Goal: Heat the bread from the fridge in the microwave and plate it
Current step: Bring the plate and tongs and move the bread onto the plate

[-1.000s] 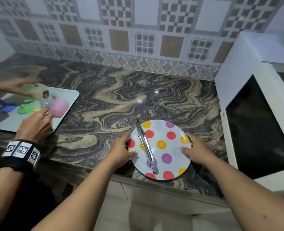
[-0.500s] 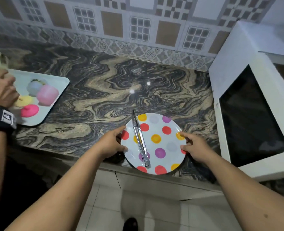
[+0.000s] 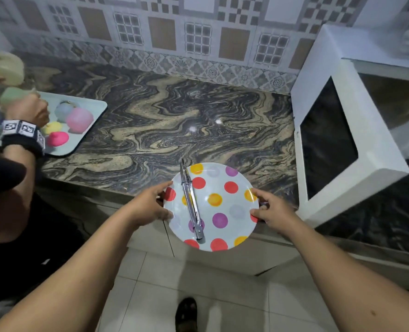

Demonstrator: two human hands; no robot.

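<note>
Hands grip opposite rims of the polka-dot plate (image 3: 222,207) — left hand (image 3: 150,207) on the near-left edge, right hand (image 3: 270,213) on the right — likely to keep it level, since metal tongs (image 3: 191,203) lie loose across it. The plate overhangs the marble counter (image 3: 174,121) edge, partly above the floor. No bread is visible. The microwave (image 3: 342,149) stands just to the right, door shut. At far left another person's hand (image 3: 28,111) works over a tray (image 3: 88,137) of coloured pieces — well apart.
</note>
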